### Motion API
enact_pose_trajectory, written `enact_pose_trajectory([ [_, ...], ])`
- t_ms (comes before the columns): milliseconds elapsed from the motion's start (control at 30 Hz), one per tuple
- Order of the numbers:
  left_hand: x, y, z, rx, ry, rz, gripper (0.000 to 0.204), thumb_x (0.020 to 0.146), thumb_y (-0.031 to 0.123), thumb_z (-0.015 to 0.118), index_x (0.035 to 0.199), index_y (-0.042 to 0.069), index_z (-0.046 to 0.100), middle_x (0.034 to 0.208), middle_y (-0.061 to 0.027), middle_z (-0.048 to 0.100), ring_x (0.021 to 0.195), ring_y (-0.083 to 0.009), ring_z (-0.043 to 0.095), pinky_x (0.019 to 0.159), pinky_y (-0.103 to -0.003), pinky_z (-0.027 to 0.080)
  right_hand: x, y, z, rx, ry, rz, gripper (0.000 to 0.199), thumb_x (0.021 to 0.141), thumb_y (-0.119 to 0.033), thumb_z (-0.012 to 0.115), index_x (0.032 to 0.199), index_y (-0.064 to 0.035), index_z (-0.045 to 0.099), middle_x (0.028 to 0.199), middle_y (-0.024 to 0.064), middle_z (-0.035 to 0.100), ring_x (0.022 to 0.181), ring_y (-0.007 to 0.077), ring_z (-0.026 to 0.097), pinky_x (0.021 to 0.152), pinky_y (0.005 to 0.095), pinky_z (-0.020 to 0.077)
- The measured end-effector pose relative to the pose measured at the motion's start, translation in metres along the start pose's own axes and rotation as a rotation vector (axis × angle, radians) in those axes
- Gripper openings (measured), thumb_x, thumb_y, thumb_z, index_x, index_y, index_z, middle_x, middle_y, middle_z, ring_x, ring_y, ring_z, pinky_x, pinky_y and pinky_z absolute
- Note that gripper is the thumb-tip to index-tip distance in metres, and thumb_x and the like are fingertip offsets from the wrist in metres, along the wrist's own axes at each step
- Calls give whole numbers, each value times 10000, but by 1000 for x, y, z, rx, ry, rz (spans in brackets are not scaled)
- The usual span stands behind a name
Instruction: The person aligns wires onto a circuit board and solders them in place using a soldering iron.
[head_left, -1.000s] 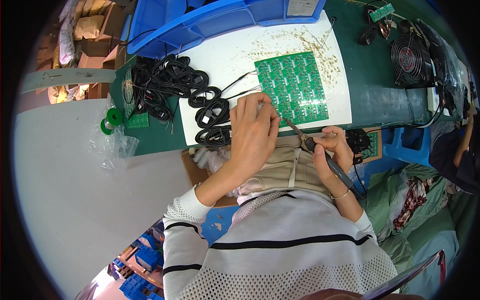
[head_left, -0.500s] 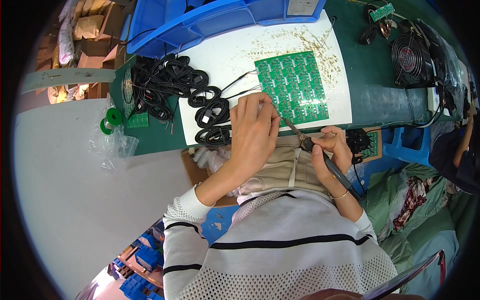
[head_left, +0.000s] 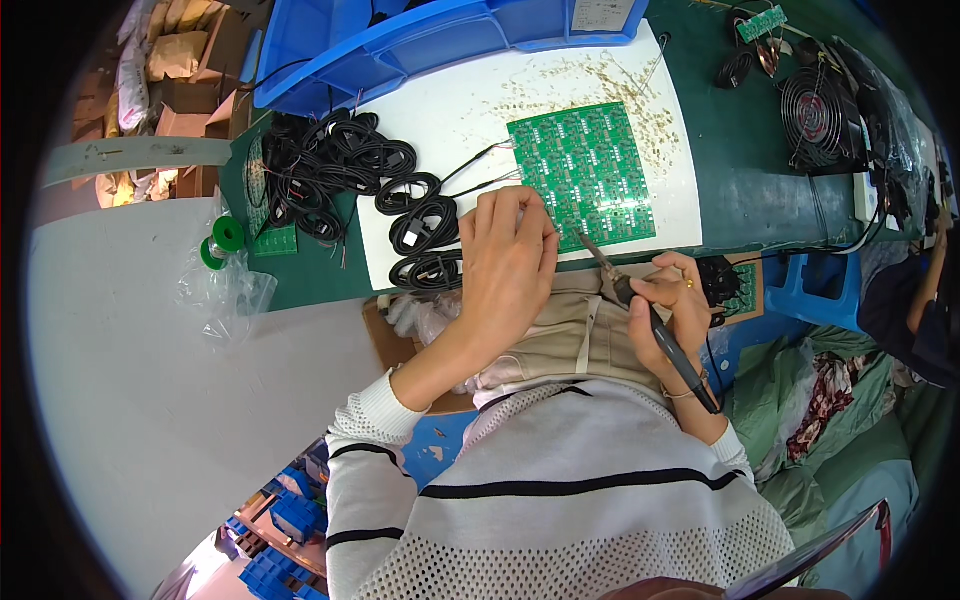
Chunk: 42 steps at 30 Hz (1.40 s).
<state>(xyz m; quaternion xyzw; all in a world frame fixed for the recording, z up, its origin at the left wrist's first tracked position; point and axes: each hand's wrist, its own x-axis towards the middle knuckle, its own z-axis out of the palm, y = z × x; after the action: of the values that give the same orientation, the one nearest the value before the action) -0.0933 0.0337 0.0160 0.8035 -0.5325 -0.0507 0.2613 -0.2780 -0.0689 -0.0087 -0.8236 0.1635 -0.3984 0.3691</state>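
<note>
A green circuit board panel (head_left: 588, 172) lies on a white sheet (head_left: 440, 95). My left hand (head_left: 505, 255) is at its near left corner, fingers closed and pinched together; what they hold is hidden. Black coiled cables (head_left: 424, 225) lie beside that hand, and two of them run thin wire ends to the board's left edge. In my right hand (head_left: 688, 318) is a soldering iron (head_left: 672, 345), gripped like a pen. Its tip is over the board's near edge, a little right of my left fingertips; whether it touches cannot be told.
A blue bin (head_left: 450, 42) stands at the back. More black cables (head_left: 320, 165) are heaped left, near a green solder spool (head_left: 226, 235). Tan crumbs (head_left: 655, 130) litter the sheet. A fan (head_left: 822, 118) stands right, and a blue stool (head_left: 815, 300) is below.
The soldering iron's tip has moved right and slightly up, away from my left fingertips, with my right hand shifting a little. The board has shifted very slightly; my left hand stays nearly still.
</note>
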Motion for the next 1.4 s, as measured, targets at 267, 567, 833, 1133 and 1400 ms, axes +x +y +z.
enact_pose_trajectory([
  [267, 0, -6, -4, -39, -29, 7, 117, 807, 17, 716, 892, 38, 637, 1133, -88, 578, 1082, -298, 531, 878, -409, 393, -3, 4, -3, 14, 46, 107, 115, 804, 11, 673, 918, -4, 661, 694, 85, 674, 640, 202, 645, 920, 456, 500],
  [567, 1, -17, -12, -323, -104, -184, 95, 812, 57, 751, 894, 19, 720, 1181, -80, 620, 1134, -278, 552, 1000, -390, 417, -6, 7, 2, 92, 48, 178, 117, 809, 14, 681, 923, -10, 666, 705, 79, 671, 648, 180, 625, 926, 438, 498],
  [833, 5, -22, -11, -344, -132, -192, 88, 826, 93, 747, 895, 46, 720, 1165, -87, 602, 1126, -288, 526, 979, -413, 387, -6, 6, 3, 105, 34, 192, 101, 829, 9, 683, 928, -7, 666, 747, 92, 692, 677, 191, 630, 926, 439, 494],
  [1133, 6, -16, -10, -266, -109, -201, 104, 807, 64, 755, 892, 18, 714, 1170, -96, 602, 1148, -288, 537, 1011, -389, 416, -6, 6, 5, 129, 38, 207, 83, 840, 0, 679, 922, -3, 662, 697, 80, 654, 648, 185, 595, 927, 441, 492],
  [1400, 12, -13, -10, -153, -132, -104, 88, 783, 62, 748, 838, 26, 690, 1110, -104, 598, 1072, -302, 540, 955, -409, 416, -9, 4, 3, 153, 13, 304, 81, 846, -2, 672, 925, -11, 663, 665, 78, 637, 647, 179, 582, 926, 432, 488],
])
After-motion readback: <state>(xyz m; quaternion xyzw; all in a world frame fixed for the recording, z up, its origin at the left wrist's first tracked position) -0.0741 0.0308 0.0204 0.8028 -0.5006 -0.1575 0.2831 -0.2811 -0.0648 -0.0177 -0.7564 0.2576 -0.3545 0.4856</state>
